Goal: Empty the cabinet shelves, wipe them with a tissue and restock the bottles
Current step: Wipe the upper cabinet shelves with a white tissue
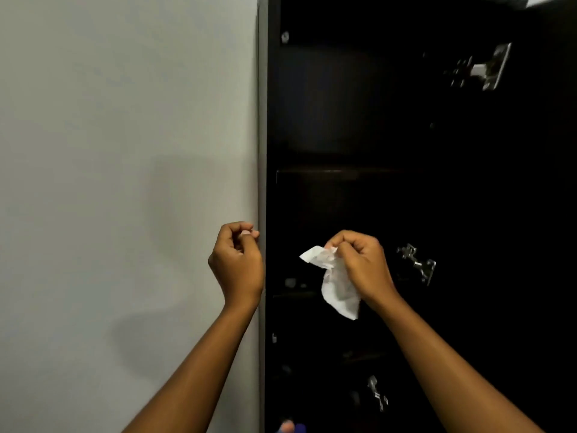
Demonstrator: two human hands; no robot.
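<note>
Tissue held ready before the open cabinet (327, 104)

The crumpled tissue (338, 282) is pinched in the closed right hand (359, 264) before the cabinet's middle; the left hand (237, 260), curled and empty, is raised at its left edge. Shelves (337, 171) should be wiped edge to edge; hinges (418, 264) may snag.

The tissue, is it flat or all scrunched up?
Scrunched up. The tissue hangs crumpled and wrinkled from the right hand, pinched at its top.
</note>
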